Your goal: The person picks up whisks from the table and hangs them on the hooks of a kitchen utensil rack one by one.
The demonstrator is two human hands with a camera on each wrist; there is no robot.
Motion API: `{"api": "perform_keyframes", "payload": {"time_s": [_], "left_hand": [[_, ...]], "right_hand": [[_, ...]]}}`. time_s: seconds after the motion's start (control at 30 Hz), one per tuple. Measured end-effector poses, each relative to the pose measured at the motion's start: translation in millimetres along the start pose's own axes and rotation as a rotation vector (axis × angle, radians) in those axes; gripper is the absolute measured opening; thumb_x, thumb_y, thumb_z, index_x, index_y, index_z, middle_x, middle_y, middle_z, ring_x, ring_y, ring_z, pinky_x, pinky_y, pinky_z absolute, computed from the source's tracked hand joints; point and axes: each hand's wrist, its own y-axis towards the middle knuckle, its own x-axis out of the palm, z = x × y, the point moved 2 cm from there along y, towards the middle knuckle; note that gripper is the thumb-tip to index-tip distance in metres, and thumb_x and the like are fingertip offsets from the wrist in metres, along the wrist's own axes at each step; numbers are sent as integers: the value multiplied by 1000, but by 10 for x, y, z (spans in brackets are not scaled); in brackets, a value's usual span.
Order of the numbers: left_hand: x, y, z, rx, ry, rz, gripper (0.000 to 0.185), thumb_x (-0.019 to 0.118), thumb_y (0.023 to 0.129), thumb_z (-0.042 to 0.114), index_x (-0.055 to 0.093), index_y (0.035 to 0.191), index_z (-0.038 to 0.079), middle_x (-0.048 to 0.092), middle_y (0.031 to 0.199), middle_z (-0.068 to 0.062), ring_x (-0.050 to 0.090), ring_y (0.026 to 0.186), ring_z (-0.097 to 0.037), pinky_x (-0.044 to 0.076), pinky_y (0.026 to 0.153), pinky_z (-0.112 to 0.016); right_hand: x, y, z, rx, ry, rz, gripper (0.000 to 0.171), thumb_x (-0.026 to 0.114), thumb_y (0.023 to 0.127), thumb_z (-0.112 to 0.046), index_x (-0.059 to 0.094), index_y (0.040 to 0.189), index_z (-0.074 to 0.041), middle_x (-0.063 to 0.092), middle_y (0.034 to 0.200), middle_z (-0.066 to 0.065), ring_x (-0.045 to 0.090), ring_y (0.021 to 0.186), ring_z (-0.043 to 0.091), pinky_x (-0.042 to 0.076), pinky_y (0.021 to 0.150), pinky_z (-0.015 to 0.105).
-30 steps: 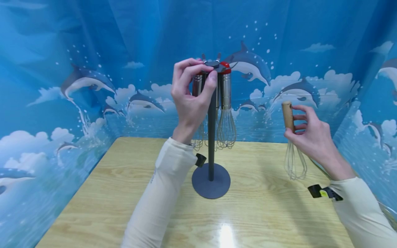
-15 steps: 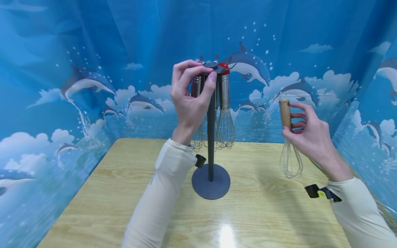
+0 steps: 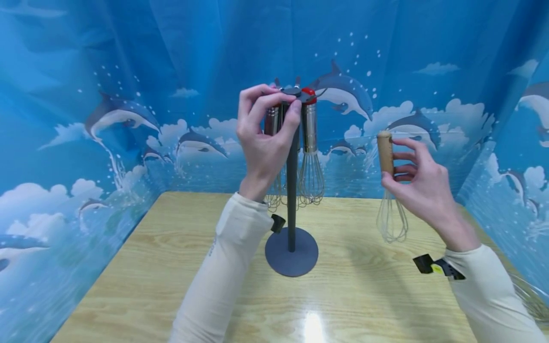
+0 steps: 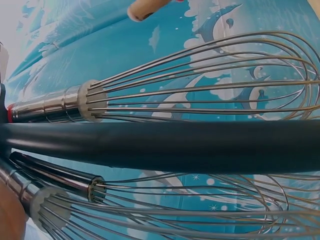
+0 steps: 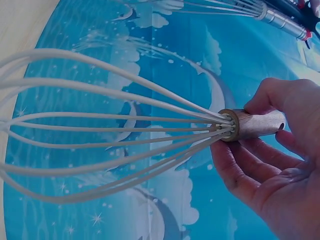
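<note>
A dark rack stand [image 3: 292,205] rises from a round base, and several metal-handled whisks [image 3: 310,128] hang from its top. My left hand [image 3: 268,128] pinches the top of the stand between thumb and fingers, partly covering the hanging whisks. In the left wrist view the dark pole [image 4: 165,145] crosses in front of the wire loops. To the right, my right hand [image 3: 422,186] grips a whisk with a wooden handle [image 3: 385,152] and pale wires. That whisk hangs in the air, loop downward, apart from the stand. The right wrist view shows its wires [image 5: 120,130] pointing away from the fingers.
A light wood-grain table [image 3: 171,267] lies under the stand. Blue dolphin-print curtains [image 3: 193,57] enclose the back and sides. Some cables [image 3: 532,297] lie at the right edge, beside my right sleeve.
My right hand has moved left and slightly up with the wooden-handled whisk, closer to the stand. My left hand keeps its hold at the top of the stand.
</note>
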Motion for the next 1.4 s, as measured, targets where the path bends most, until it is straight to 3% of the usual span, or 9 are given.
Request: {"api": "perform_keyframes", "payload": {"time_s": [0.17,0.33,0.53,0.87,1.07,1.4], "left_hand": [[2,5,6,15,15,-1,16,72,89,5,72,99,-8,54,112,-29,54,110,-42,55,97,-33],[4,2,11,25,32,-4,17,72,89,5,73,100,-7,54,111,-30,54,110,-41,56,96,-33],[14,-5,6,41,41,3,16,72,89,4,72,101,-8,54,112,-29,54,111,-40,56,97,-33],[37,-12,16,61,42,25,16,73,88,2,72,101,-8,54,111,-30,56,113,-41,56,104,-37],[58,-16,32,78,51,44,16,74,88,2,73,100,-9,55,110,-31,57,113,-44,54,107,-38],[71,-28,58,74,64,45,16,74,88,2,73,100,-9,54,110,-31,57,115,-42,58,101,-36]], "right_hand": [[5,13,-99,-60,42,19,68,69,86,0,46,150,-13,69,121,26,52,80,-28,44,74,-4],[6,36,-209,-104,83,26,68,70,86,1,48,148,-14,69,119,22,57,82,-25,47,76,-2],[-14,78,-373,-130,154,29,67,70,88,0,50,148,-21,66,121,11,69,85,-6,51,80,3],[-20,173,-581,-174,257,20,67,70,86,6,51,147,-15,61,117,-10,71,85,-1,55,83,9],[-15,231,-669,-196,321,19,68,69,84,12,51,146,-11,62,116,-12,71,86,-5,57,82,11],[5,317,-787,-208,389,1,66,70,86,9,51,146,-13,64,116,-5,75,86,8,59,82,15]]}}
